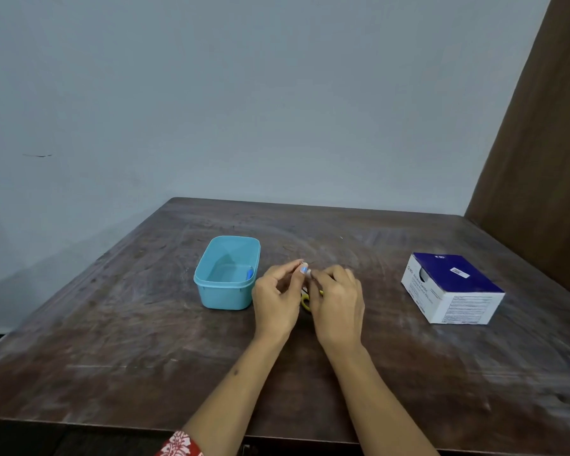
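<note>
Dark brown wood, worn and streaked with pale scuffs, makes up the table [145, 324] where everything lies. Near its middle, both hands meet over one small blue-capped piece [305, 269], held just above the tabletop. The left hand [277, 297] pinches it between thumb and fingertips. The right hand [338, 304], fingers curled, pinches its other end. The piece is too small and blurred to tell more than a blue tip and a whitish body.

Under the hands, and mostly hidden by them, is one pair of scissors [306, 302]. Only a curved yellow plastic handle loop shows between the wrists.

Just left of the left hand stands one light teal plastic tub [224, 297], rectangular with rounded corners, smooth-walled and lidless. One small blue bit [249, 274] lies inside it, against the right wall.

Well apart on the right sits one cardboard box [454, 287]. It has a dark blue top, white printed sides and a small label on top.

A plain pale blue-grey wall [244, 93] rises beyond the far edge, and a flat brown panel [540, 143] stands at the far right. At the near edge, a red and white patterned sleeve [178, 444] shows on the left arm.
</note>
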Demonstrator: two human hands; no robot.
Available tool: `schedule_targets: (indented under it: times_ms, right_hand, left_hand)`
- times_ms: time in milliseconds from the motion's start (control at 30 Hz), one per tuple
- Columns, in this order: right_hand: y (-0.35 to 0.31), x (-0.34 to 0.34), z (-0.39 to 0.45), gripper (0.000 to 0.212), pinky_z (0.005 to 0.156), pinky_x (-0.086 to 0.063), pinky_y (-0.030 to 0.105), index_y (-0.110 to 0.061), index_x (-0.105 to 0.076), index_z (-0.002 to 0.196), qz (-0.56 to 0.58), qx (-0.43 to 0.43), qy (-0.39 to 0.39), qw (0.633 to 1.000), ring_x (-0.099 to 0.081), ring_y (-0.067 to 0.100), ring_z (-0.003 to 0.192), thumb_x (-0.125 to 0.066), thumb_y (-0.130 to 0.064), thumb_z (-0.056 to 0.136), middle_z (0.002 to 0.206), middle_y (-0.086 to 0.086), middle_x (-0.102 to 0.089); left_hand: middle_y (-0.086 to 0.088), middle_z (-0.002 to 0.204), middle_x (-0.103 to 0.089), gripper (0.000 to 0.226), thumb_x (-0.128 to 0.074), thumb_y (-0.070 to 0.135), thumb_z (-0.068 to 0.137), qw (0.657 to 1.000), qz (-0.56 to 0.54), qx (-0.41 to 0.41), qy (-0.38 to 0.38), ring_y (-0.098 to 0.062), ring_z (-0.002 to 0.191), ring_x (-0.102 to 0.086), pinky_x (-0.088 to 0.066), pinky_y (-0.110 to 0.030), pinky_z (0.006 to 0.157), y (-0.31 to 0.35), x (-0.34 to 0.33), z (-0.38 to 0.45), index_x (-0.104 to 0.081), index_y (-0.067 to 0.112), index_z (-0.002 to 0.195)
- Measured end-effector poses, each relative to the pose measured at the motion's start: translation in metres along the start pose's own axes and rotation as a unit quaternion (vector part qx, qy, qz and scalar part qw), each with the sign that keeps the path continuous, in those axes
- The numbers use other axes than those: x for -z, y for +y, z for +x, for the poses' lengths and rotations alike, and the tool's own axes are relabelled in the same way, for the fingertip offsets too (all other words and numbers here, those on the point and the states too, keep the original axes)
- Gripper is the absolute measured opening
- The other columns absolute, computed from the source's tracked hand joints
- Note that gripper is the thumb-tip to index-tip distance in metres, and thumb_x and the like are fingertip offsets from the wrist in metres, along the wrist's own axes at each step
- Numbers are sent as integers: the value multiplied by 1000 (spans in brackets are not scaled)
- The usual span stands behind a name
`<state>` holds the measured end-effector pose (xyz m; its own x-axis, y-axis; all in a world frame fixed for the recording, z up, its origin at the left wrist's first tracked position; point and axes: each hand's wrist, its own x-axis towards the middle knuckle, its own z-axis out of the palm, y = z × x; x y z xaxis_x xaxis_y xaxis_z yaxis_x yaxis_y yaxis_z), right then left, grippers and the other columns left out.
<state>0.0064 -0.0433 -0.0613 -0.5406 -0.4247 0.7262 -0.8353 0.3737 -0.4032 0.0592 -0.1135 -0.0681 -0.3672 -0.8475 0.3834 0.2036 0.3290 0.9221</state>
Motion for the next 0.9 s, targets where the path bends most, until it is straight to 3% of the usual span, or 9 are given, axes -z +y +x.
schedule_targets:
  times_ms: [233, 400, 533, 633, 767, 900]
  right_hand:
    - [-1, 1, 1, 13, 57, -49, 36, -5, -71, 71, -21, 6, 12, 1000, -56, 28, 59, -78, 3, 63, 64, 8, -59]
    - [6, -3, 0, 14, 70, -45, 37, -9, -73, 88, -1, -49, -55, 997, -56, 29, 78, -63, -1, 81, 79, 10, -62]
    - [12, -3, 1, 26, 77, -43, 30, -10, -71, 106, 101, -138, -32, 985, -57, 25, 90, -53, -1, 89, 91, 9, -63]
    - [6, -3, 2, 28, 76, -44, 28, -10, -69, 107, 175, -112, -38, 978, -57, 20, 86, -50, 2, 90, 89, 3, -60]
    - [6, -4, 1, 28, 74, -47, 28, -14, -69, 108, 208, -119, -27, 970, -58, 18, 83, -52, 1, 90, 88, -1, -57]
    - [5, -4, 2, 28, 74, -48, 30, -15, -69, 108, 223, -128, -19, 966, -58, 18, 83, -55, -1, 90, 88, 1, -58]
  left_hand:
    - [11, 81, -71, 22, -76, 9, 74, 999, -34, 11, 1, 2, 76, -68, -54, -13, 70, 4, -1, -2, -70, 21, 92]
    - [9, 88, -69, 23, -71, 8, 80, 998, 20, -66, 16, 8, 81, -65, -48, -6, 70, 6, -1, -5, -71, 12, 102]
    - [1, 92, -65, 29, -60, 2, 87, 994, 39, -102, 11, 1, 84, -63, -48, -8, 74, 4, 1, -3, -64, 7, 115]
    - [0, 98, -66, 30, -58, 4, 89, 995, 44, -91, -6, -11, 91, -64, -52, -22, 82, 4, 2, -3, -63, 14, 117]
    - [3, 109, -67, 30, -58, 8, 90, 997, 34, -62, -22, -6, 100, -64, -51, -19, 87, 4, 2, -3, -62, 15, 118]
    - [-3, 95, -70, 32, -61, 3, 86, 1000, 19, -17, -14, -3, 84, -65, -51, -10, 75, 1, 0, -1, -61, 9, 118]
